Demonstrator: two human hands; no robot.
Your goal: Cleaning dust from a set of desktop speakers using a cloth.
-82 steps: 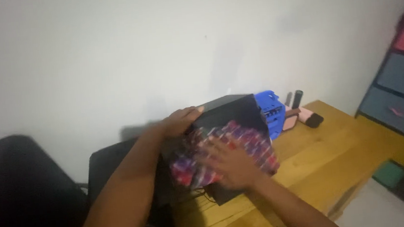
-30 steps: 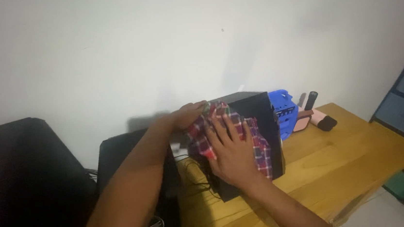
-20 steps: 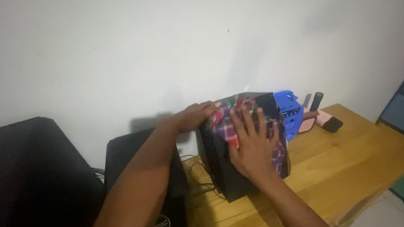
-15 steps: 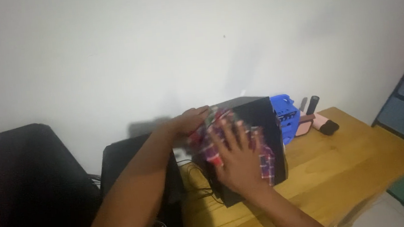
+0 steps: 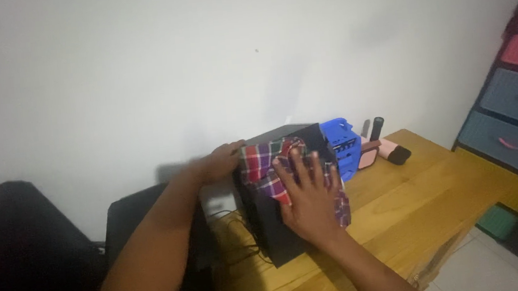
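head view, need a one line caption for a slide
Right hand presses a plaid cloth flat against a black box on a wooden table; left hand steadies its top corner.

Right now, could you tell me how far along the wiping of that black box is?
Under way. The right hand presses the plaid cloth on the black box front; the left hand steadies its top corner. The lower front is uncovered. Cleanliness can't be judged.

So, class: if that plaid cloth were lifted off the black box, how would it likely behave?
Probably floppy: the plaid cloth drapes over the black box edge. Likely light, since the right hand presses it flat. Unlikely to roll.
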